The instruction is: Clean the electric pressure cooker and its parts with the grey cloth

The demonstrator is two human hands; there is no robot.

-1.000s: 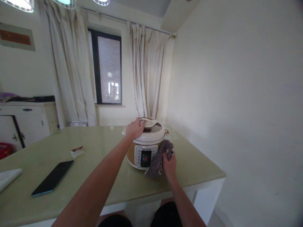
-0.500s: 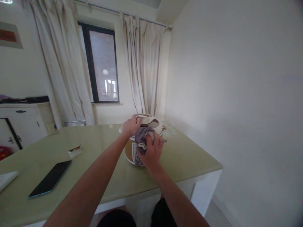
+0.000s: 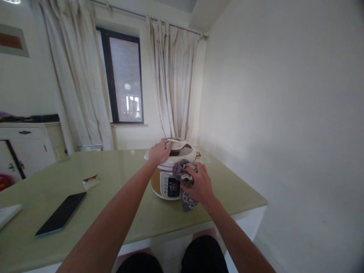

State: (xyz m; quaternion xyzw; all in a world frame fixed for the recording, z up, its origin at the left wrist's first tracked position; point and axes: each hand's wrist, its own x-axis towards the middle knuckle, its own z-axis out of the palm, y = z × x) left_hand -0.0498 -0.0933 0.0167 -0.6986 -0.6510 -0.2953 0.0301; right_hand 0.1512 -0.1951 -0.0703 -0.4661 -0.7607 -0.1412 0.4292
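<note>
On the green tabletop stands an electric pressure cooker (image 3: 157, 182) with a white lid, gold sides and a dark control panel (image 3: 173, 186) facing me. My left hand (image 3: 159, 152) is at the left of the lid, fingers curled over the end of the lid handle (image 3: 178, 144); some fingertips are hidden. In my right hand (image 3: 201, 184) is a bunched grey patterned cloth (image 3: 182, 172), pressed against the cooker's right front. A loose end of the cloth hangs below, over the right side of the panel.
A dark tablet (image 3: 61, 214) lies at the left of the table (image 3: 125, 216). Near it is a small clear packet (image 3: 91, 182), with a white item (image 3: 8, 214) at the left edge. A wall (image 3: 284, 113) rises on the right; curtains (image 3: 176, 76) hang behind.
My right hand has moved right with the cloth across the cooker's front, uncovering the control panel. My left hand remains on the lid handle.
</note>
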